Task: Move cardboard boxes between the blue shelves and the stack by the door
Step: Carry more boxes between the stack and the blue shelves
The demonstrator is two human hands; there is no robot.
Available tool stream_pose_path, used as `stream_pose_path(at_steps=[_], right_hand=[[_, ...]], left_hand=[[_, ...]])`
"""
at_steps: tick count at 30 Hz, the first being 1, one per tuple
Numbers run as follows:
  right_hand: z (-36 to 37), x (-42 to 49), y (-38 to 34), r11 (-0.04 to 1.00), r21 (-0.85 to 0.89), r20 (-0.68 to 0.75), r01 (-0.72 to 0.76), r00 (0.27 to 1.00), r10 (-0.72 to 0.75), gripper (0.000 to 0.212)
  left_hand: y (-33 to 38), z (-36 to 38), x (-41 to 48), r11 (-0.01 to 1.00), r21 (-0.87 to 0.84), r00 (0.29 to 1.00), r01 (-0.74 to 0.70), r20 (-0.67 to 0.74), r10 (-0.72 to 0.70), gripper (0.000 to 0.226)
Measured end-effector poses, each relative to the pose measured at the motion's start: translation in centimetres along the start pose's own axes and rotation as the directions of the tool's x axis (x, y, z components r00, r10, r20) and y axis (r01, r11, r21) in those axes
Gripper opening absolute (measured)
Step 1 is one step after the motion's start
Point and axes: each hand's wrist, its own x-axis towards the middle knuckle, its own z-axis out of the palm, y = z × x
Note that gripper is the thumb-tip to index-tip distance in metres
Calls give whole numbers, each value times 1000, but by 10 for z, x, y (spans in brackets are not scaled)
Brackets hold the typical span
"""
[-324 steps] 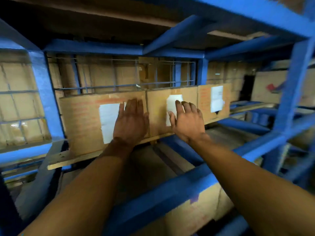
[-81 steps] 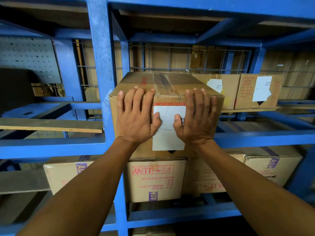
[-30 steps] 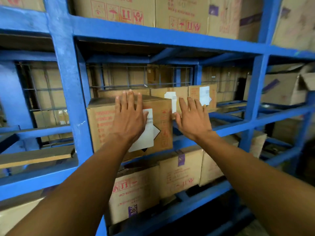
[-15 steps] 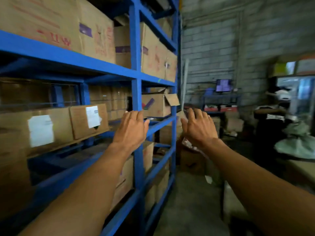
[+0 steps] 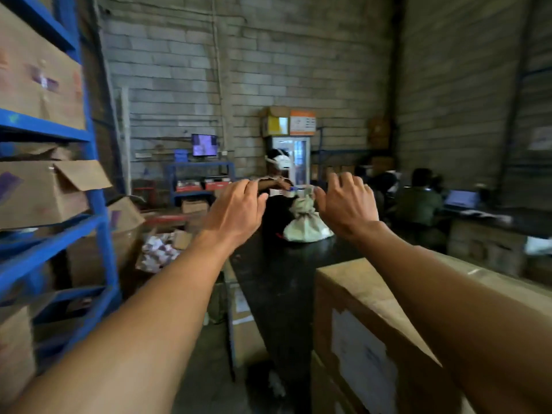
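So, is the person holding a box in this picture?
No, the left hand and right hand are up in the air, loosely curled, holding nothing.

The person turns away from the blue shelves (image 5: 44,135), which now sit at the left edge. The left hand (image 5: 236,210) and right hand (image 5: 346,204) are off the shelved box, raised empty with fingers loosely curled. A big cardboard box (image 5: 352,282) now lies under the right forearm.

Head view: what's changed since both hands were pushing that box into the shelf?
The left hand and right hand came off the shelved box and now hang empty in the air, fingers loosely curled. The view swung right: the blue shelves sit at the left edge, a large cardboard box shows at lower right. Arms stay outstretched.
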Motion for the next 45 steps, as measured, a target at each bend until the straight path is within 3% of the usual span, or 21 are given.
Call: stream_pose_path(at_steps=[8,15,19,24,30,37,41,45], right_hand=[[-19,-45,81,886,-303,-30,-352,932,360,48],[-40,-126,57,707,-393,-89,-588,789,608,49],[-32,-165,20,623,-441,-84,-646,721,688,49],[-17,-197,-5,514,-499,-80,-697,628,774,47],[-1,-220,-20,496,-537,-118,-682,643,757,52],[12,-239,-19,543,-549,-259,-636,747,613,47],[15,-242,-18,558,-544,-296,-627,766,571,42],[22,-246,-16,556,-528,-310,-642,755,578,60]], left_hand=[[89,85,27,893,-302,941,-333,-43,336,48],[132,96,-10,657,-658,882,-367,-22,470,37],[133,104,-42,540,-747,822,-388,-15,569,34],[124,114,-75,481,-813,775,-327,60,629,37],[112,123,-87,436,-834,784,-336,9,621,41],[114,139,-92,478,-779,804,-407,-57,592,49],[114,144,-94,476,-778,824,-409,-91,559,55],[115,150,-100,457,-791,843,-406,-132,521,50]])
